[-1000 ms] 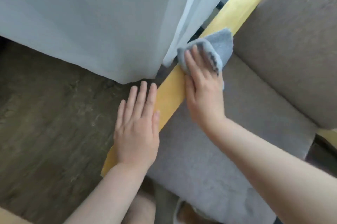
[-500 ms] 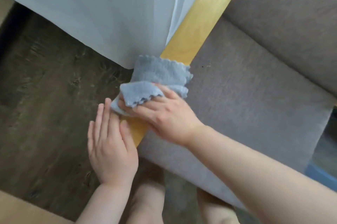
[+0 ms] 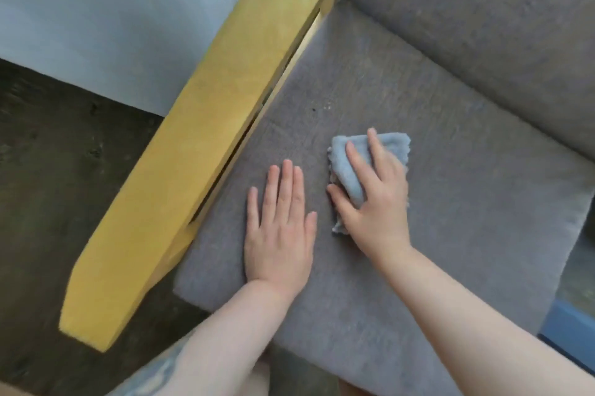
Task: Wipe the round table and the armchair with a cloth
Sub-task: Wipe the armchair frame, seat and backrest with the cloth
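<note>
The armchair's grey seat cushion (image 3: 434, 170) fills the middle and right of the head view, with its yellow wooden armrest (image 3: 206, 131) running diagonally on the left and the grey backrest (image 3: 483, 25) at top right. A folded light blue cloth (image 3: 347, 170) lies on the cushion. My right hand (image 3: 373, 199) presses flat on the cloth, fingers spread over it. My left hand (image 3: 280, 221) rests flat on the cushion just left of the cloth, fingers apart, holding nothing. The round table is out of view.
A white curtain (image 3: 112, 15) hangs at upper left, behind the armrest. Dark wood-look floor (image 3: 48, 186) lies to the left of the chair. A blue object (image 3: 566, 324) shows at the lower right beside the cushion's edge.
My right hand carried the cloth down the armrest toward its front end, then onto the seat cushion. My left hand left the armrest and now lies flat on the cushion.
</note>
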`<state>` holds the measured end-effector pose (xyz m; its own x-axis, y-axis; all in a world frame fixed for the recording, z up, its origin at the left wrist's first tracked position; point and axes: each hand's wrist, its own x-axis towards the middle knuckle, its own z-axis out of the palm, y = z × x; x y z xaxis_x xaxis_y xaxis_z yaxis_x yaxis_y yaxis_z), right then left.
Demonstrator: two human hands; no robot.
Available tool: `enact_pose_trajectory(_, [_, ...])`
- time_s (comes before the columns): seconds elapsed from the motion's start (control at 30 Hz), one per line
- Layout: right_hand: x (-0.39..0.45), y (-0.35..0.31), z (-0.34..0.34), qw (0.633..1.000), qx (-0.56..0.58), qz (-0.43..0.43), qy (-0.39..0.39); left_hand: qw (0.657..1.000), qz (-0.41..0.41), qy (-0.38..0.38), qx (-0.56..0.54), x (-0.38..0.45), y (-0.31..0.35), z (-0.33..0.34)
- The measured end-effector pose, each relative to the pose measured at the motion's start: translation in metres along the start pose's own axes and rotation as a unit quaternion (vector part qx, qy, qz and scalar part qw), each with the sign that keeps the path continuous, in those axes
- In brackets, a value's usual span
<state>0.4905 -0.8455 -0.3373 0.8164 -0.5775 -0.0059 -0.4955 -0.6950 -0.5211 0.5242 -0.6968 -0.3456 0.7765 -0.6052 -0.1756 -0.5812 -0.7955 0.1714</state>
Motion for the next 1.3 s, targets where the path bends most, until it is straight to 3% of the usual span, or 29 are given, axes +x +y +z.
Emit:
enact_pose_trajectory(0.1, [0.005,0.02,0.016,0.995,-0.097,-0.003,-0.038,1.0,-0.021,0.001,0.019,0.008,0.003,0.007])
enact_pose_trajectory(0.23, [0.023,-0.028,0.044,0.981,-0.002,0.179,0.07,0.999,-0.044,0.009,0.002,0.006,0.008,0.011])
enact_pose_trajectory(0.27, [0.028,-0.046,0.048,0.988,0.03,0.142,0.048,0.998,-0.059,0.009,-0.001,0.007,0.007,0.011])
enact_pose_trajectory(0.3, [0.026,-0.052,0.051,0.998,0.047,0.034,-0.006,0.997,-0.079,0.008,-0.012,0.007,0.005,0.009])
enact_pose_trajectory(0.37, [0.032,-0.022,0.04,0.977,0.029,-0.182,-0.111,0.991,-0.127,0.01,-0.049,0.008,-0.002,0.004])
enact_pose_trajectory(0.4, [0.042,0.001,0.028,0.97,0.0,-0.207,-0.125,0.986,-0.153,0.01,-0.069,0.009,-0.005,0.002])
enact_pose_trajectory(0.43, [0.053,0.02,0.019,0.985,-0.018,-0.144,-0.097,0.98,-0.179,0.011,-0.08,0.01,-0.006,0.0])
enact_pose_trajectory(0.47, [0.062,0.029,0.015,0.999,-0.027,-0.018,-0.039,0.977,-0.201,0.014,-0.076,0.011,-0.006,-0.001])
enact_pose_trajectory(0.53, [0.071,0.0,0.03,0.971,-0.038,0.222,0.079,0.972,-0.229,0.016,-0.057,0.013,-0.001,0.0])
enact_pose_trajectory(0.57, [0.075,-0.03,0.042,0.968,-0.014,0.235,0.085,0.97,-0.235,0.019,-0.052,0.014,0.001,0.002])
enact_pose_trajectory(0.63, [0.069,-0.076,0.057,0.997,0.051,0.02,-0.046,0.971,-0.233,0.023,-0.046,0.015,0.002,0.004])
enact_pose_trajectory(0.7, [0.057,-0.065,0.052,0.944,0.078,-0.227,-0.225,0.974,-0.217,0.028,-0.058,0.011,-0.003,0.005])
enact_pose_trajectory(0.73, [0.062,-0.042,0.04,0.922,0.069,-0.286,-0.252,0.976,-0.205,0.028,-0.065,0.007,-0.006,0.004])
enact_pose_trajectory(0.77, [0.066,-0.018,0.028,0.931,0.049,-0.267,-0.243,0.978,-0.194,0.023,-0.068,0.002,-0.007,0.004])
enact_pose_trajectory(0.83, [0.076,0.011,0.018,0.99,0.013,-0.088,-0.109,0.982,-0.181,0.009,-0.058,-0.009,-0.008,0.001])
enact_pose_trajectory(0.9, [0.08,-0.015,0.037,0.994,-0.048,0.092,0.016,0.983,-0.178,0.001,-0.036,-0.014,-0.007,0.001])
enact_pose_trajectory(0.93, [0.082,-0.041,0.05,0.992,-0.039,0.118,0.017,0.983,-0.18,-0.004,-0.029,-0.014,-0.007,0.001])
enact_pose_trajectory(0.97, [0.08,-0.063,0.058,0.997,-0.009,0.074,-0.022,0.983,-0.181,-0.009,-0.027,-0.013,-0.008,0.001])
enact_pose_trajectory(1.0, [0.072,-0.076,0.063,0.995,0.015,-0.031,-0.091,0.984,-0.174,-0.012,-0.03,-0.012,-0.011,0.001])
enact_pose_trajectory(1.07, [0.059,-0.058,0.052,0.934,-0.016,-0.288,-0.213,0.989,-0.14,-0.019,-0.038,-0.013,-0.02,-0.001])
enact_pose_trajectory(1.1, [0.069,-0.036,0.041,0.912,-0.048,-0.343,-0.221,0.991,-0.123,-0.025,-0.043,-0.016,-0.026,-0.002])
enact_pose_trajectory(1.13, [0.081,-0.018,0.034,0.93,-0.061,-0.304,-0.197,0.992,-0.114,-0.03,-0.049,-0.02,-0.032,-0.003])
enact_pose_trajectory(1.2, [0.095,-0.014,0.032,0.993,-0.038,-0.078,-0.082,0.991,-0.12,-0.034,-0.05,-0.03,-0.039,-0.005])
enact_pose_trajectory(1.23, [0.096,-0.031,0.041,0.999,-0.026,0.026,-0.023,0.99,-0.126,-0.033,-0.05,-0.033,-0.04,-0.005])
enact_pose_trajectory(1.27, [0.092,-0.056,0.052,0.997,-0.02,0.076,0.001,0.989,-0.132,-0.032,-0.05,-0.037,-0.039,-0.005])
enact_pose_trajectory(1.3, [0.082,-0.076,0.06,0.999,-0.004,0.053,-0.014,0.989,-0.137,-0.033,-0.049,-0.039,-0.039,-0.005])
